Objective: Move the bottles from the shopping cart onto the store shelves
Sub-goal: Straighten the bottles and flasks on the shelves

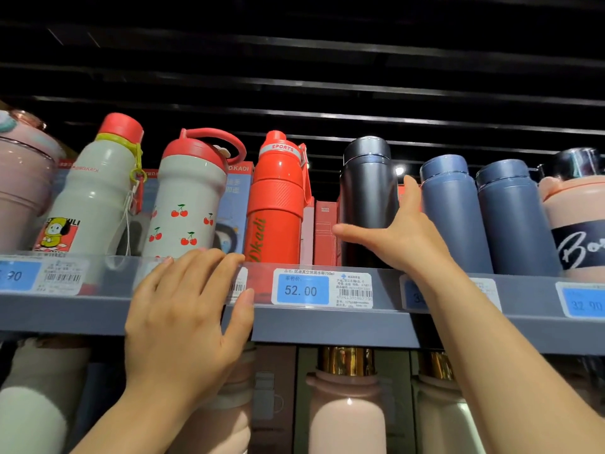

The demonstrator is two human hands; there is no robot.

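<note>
While the left hand (183, 309) lay flat on the front edge of the grey shelf (327, 326), with its fingers straight and its thumb against the clear price strip (314, 286), the right hand (396, 234) reached up to the black bottle (368, 198). Its thumb stretched across the front of this bottle and its fingers went around the right side, so it was holding the bottle loosely. The black bottle stood upright on the shelf, between the red bottle (278, 198) and a blue bottle (453, 211).
</note>
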